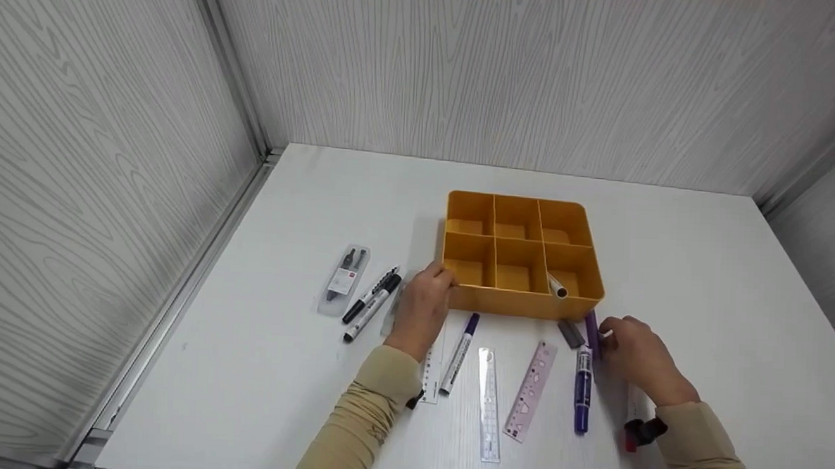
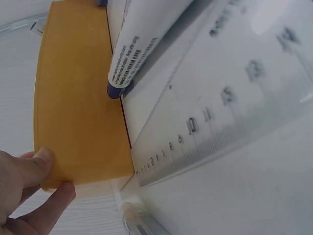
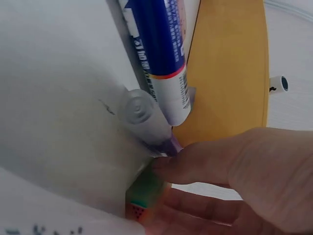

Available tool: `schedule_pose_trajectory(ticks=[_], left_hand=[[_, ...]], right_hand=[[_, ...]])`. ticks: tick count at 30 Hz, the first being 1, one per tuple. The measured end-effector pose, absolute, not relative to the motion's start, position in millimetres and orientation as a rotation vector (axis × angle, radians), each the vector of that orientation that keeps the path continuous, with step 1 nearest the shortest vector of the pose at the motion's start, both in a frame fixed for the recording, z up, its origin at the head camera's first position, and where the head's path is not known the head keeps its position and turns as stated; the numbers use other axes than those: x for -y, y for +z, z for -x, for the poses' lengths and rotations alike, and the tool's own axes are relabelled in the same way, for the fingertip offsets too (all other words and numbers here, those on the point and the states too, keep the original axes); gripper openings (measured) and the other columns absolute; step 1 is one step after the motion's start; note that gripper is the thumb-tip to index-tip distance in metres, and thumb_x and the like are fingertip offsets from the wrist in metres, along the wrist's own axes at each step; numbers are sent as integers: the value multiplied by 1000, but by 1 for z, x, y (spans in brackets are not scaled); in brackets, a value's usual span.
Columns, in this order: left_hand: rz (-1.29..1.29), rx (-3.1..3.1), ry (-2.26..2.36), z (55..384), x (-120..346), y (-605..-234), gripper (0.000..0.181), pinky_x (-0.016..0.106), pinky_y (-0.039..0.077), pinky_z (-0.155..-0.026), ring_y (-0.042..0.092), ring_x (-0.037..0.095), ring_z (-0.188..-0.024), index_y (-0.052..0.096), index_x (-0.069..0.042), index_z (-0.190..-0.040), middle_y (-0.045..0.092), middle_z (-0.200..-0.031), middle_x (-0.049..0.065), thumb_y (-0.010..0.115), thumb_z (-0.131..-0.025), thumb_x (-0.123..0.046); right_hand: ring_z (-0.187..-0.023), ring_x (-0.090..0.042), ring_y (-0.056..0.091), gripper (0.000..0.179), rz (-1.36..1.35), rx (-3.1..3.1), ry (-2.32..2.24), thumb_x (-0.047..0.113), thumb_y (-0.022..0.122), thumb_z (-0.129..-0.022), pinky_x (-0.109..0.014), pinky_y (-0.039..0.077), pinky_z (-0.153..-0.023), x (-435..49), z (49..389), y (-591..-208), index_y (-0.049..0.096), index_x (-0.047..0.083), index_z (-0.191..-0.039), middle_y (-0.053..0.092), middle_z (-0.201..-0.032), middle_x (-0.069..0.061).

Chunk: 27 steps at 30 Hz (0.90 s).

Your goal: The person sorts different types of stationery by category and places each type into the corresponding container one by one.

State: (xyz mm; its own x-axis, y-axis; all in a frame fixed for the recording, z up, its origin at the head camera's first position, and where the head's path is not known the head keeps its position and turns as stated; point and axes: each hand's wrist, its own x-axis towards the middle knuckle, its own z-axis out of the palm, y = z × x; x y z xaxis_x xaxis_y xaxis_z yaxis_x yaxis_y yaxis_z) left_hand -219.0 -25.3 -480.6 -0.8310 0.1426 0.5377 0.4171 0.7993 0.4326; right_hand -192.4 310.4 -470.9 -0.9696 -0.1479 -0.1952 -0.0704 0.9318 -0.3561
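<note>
My left hand (image 1: 425, 305) holds the front left corner of a yellow-orange six-compartment box (image 1: 513, 303), thumb and fingers pinching its wall in the left wrist view. A white pen-like tube (image 1: 557, 288) leans in the box's front right compartment. By the box's front right corner, my right hand (image 1: 641, 360) pinches a small green and orange block (image 3: 146, 188), partly hidden by the fingers. A purple pen-like item (image 1: 591, 334) with a translucent end lies against the thumb. Beside it are a blue and white double-ended marker (image 1: 583, 390) and a dark grey piece (image 1: 571, 333).
Before the box lie a purple-capped marker (image 1: 459, 354), a clear ruler (image 1: 489, 407), a pink ruler (image 1: 530, 391) and another transparent ruler (image 2: 220, 107). On the left are a compass case (image 1: 343, 280) and black-capped markers (image 1: 372, 306). A red-ended marker (image 1: 631, 441) lies below the right wrist.
</note>
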Motion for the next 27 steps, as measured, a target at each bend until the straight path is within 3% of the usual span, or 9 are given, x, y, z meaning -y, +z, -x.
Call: schedule_pose_trajectory(ticks=[6, 17, 27], left_hand=[[406, 2497, -742, 219, 25, -479, 10, 27, 56, -70, 66, 17, -81, 71, -11, -90, 63, -90, 0, 63, -94, -10], [384, 2535, -748, 218, 25, -479, 8, 27, 56, -72, 66, 17, -82, 72, -11, -90, 64, -92, -1, 64, -94, -12], [406, 2505, -749, 219, 25, -481, 5, 26, 56, -70, 67, 17, -82, 71, -9, -87, 62, -90, 1, 68, -92, -9]], right_hand=[[-82, -27, 54, 20, 158, -2868, -537, 2, 63, -88, -45, 53, -76, -313, 196, -473, 68, -4, -107, 62, -93, -15], [-91, -32, 58, 27, 142, -2900, -575, -1, 59, -91, -53, 54, -86, -311, 196, -460, 65, -7, -117, 63, -104, -23], [-81, -34, 62, 17, 404, -3171, -608, -4, 58, -91, -53, 56, -74, -311, 193, -429, 67, -10, -104, 64, -93, -25]])
